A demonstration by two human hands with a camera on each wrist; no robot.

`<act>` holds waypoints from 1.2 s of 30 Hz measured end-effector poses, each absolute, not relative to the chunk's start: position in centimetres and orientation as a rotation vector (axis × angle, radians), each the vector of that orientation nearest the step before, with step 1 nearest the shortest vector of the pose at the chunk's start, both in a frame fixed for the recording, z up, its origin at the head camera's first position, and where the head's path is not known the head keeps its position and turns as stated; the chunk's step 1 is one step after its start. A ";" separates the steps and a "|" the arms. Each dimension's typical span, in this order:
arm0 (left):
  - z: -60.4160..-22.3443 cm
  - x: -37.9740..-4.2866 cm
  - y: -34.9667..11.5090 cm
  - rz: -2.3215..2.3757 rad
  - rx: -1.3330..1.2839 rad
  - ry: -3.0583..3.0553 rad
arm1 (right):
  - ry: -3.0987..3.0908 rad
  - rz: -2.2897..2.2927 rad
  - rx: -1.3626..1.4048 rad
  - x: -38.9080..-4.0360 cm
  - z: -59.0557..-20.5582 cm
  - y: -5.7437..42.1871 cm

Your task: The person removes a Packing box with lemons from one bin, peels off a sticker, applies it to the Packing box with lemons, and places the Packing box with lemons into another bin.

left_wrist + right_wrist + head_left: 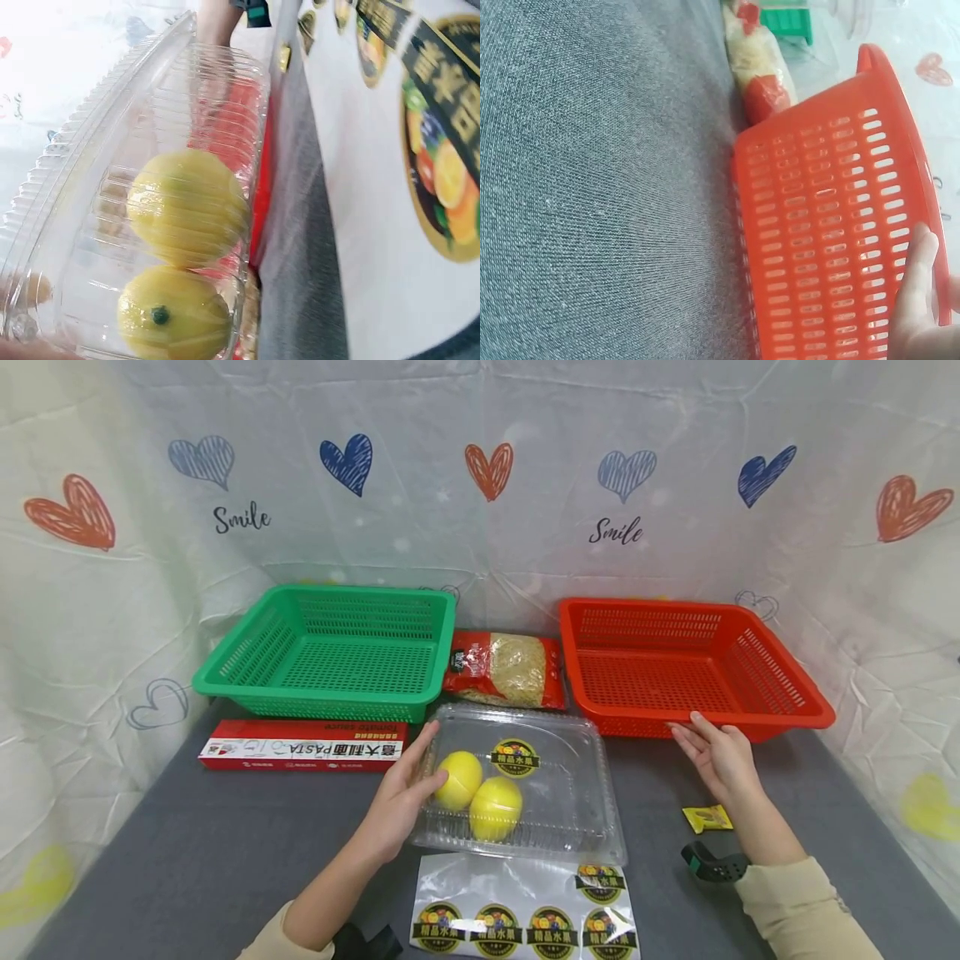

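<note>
A clear plastic fruit box (pixel 566 806) with a round label on its lid lies mid-table, two lemons (pixel 497 810) inside at its left. My left hand (pixel 397 802) holds the box by its left side, thumb over the lid. Through the ribbed wall, the lemons (pixel 187 206) show large in the left wrist view. At the front rim of the red basket (pixel 630 720) is my right hand (pixel 722 764), pinching that rim. The right wrist view has a finger (pixel 919 262) along the basket's slotted outer wall (pixel 810 180).
A green basket (pixel 322 700) stands back left, with a red pasta box (pixel 300 747) before it. Between the baskets lies a bag of pasta (pixel 510 668). A sticker sheet (pixel 480 885) is in front; a yellow packet (pixel 707 818) lies near my right wrist.
</note>
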State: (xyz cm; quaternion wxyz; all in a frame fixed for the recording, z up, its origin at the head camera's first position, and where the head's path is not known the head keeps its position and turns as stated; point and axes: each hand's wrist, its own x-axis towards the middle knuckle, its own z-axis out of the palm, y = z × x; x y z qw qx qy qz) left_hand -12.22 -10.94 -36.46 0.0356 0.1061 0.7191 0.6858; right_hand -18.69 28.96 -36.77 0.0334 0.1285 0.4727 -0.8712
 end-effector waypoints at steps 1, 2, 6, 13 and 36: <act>-36.2 -12.1 -10.9 2.100 0.328 2.211 | 1.453 -2.678 0.402 -18.7 -36.8 29.0; -36.0 -11.9 -10.9 2.095 0.333 2.211 | 1.454 -2.676 0.406 -18.7 -36.7 29.0; -35.0 -11.5 -10.9 2.083 0.372 2.217 | 1.450 -2.671 0.398 -18.8 -36.7 28.9; -33.4 -11.5 -10.9 2.104 0.427 2.196 | 1.447 -2.698 0.395 -18.9 -36.7 28.8; -30.2 -14.4 -8.5 2.228 0.445 2.158 | 1.360 -2.745 0.303 -18.5 -37.0 29.1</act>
